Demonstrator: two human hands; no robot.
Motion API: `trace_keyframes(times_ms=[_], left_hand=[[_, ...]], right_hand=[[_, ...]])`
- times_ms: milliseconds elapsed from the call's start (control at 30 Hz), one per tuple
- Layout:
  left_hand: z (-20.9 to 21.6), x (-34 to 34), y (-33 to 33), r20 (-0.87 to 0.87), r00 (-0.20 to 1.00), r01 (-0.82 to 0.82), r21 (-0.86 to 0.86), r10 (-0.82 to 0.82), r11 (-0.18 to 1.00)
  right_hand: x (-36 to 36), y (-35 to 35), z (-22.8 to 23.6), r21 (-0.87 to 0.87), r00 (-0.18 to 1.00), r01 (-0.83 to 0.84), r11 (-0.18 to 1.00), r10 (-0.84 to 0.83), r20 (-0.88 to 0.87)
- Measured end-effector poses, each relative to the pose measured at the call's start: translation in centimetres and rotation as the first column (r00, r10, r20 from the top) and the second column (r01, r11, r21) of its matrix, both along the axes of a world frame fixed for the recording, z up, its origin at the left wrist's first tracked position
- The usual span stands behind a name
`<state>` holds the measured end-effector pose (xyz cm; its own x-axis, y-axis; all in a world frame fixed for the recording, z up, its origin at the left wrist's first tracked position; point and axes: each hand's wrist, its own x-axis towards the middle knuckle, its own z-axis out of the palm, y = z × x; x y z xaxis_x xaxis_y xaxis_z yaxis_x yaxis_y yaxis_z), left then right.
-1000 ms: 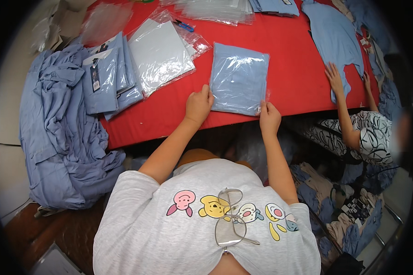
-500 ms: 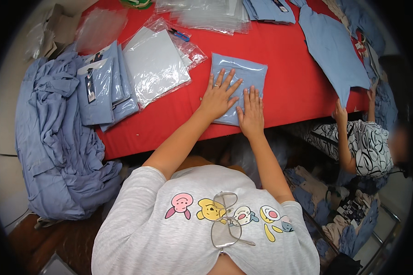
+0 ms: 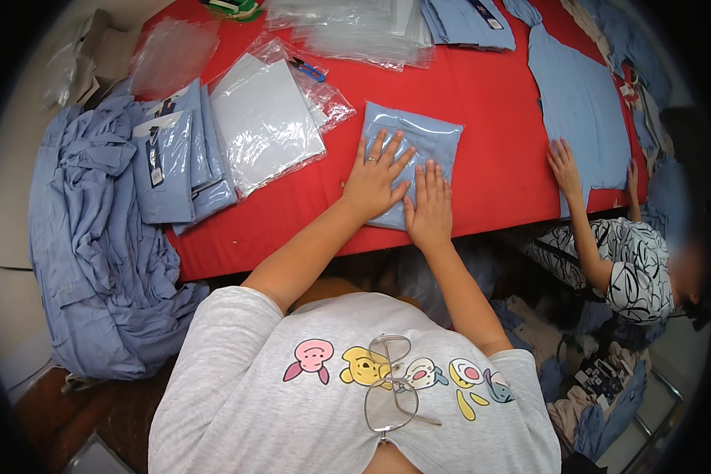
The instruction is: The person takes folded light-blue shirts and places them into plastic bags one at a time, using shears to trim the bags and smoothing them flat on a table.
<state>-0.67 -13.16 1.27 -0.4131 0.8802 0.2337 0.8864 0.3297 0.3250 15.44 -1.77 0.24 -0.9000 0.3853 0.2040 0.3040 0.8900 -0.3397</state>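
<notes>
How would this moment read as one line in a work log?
left hand: flat on bagged blue shirt | right hand: flat on it too | surface: red table

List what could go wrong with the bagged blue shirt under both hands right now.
The clear plastic bag holding the folded blue shirt lies close to the red table's near edge; with the left hand and right hand pressing flat, it might slide off. Trapped air could also crease the fold.

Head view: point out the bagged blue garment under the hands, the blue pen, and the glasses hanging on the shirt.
bagged blue garment (image 3: pixel 426 134): head view, bare upper right part.
blue pen (image 3: pixel 310 70): head view, middle of the barrel.
glasses (image 3: pixel 393 393): head view, lens rim.
</notes>
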Motion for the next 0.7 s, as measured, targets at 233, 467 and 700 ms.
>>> trace_keyframes(times_ms=[233, 467, 700], left_hand=[[-0.7, -0.1, 0.1, 0.001, 1.0, -0.003, -0.027, 0.003, 1.0], [0.1, 0.2, 0.0, 0.034, 0.999, -0.012, -0.077, 0.015, 0.997], [4.7, 2.4, -5.3, 0.853, 0.502, -0.39, 0.073, 0.145, 0.918]], right_hand=[[-1.2, 3.3, 1.5, -0.109, 0.998, -0.062, 0.992, 0.064, 0.008], [-7.2, 11.6, 2.8, -0.926, 0.765, 0.134, 0.354, -0.631, -0.13], [-7.5, 7.8, 13.8, -0.899, 0.921, -0.092, 0.427, -0.306, -0.24]])
